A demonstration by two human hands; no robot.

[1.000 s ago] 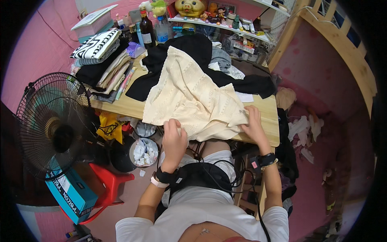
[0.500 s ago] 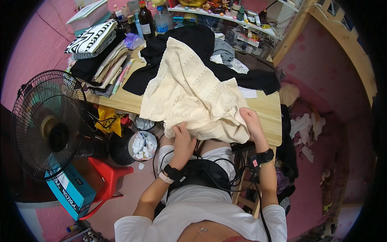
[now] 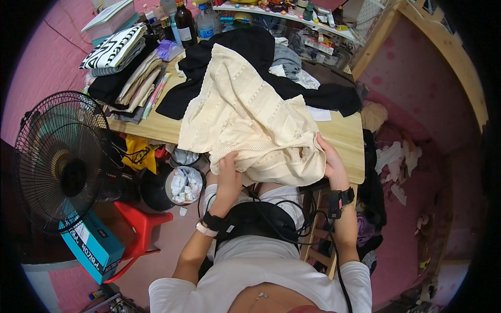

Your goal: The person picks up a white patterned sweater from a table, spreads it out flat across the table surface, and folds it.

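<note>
A cream knit garment (image 3: 250, 115) with a patterned weave lies crumpled over the front of the wooden table, its near edge hanging over my lap. My left hand (image 3: 228, 175) grips its lower left edge, the fingertips curled into the cloth. On the right, my right hand (image 3: 332, 163) holds the garment's side edge, some of its fingers tucked behind the fabric. Beneath the cream garment, a black garment (image 3: 240, 49) spreads across the table with one sleeve reaching right.
A stack of folded clothes (image 3: 120, 78) stands at the table's left, near a dark bottle (image 3: 185, 26). A black fan (image 3: 68, 161), a red stool (image 3: 138, 229) and a waste bin (image 3: 185, 186) are at left. Cables (image 3: 282, 208) cross my lap.
My left hand has turned and shifted slightly left along the cloth. My right hand has turned, its fingers now slipped behind the garment's edge. A small fold has opened beside it.
</note>
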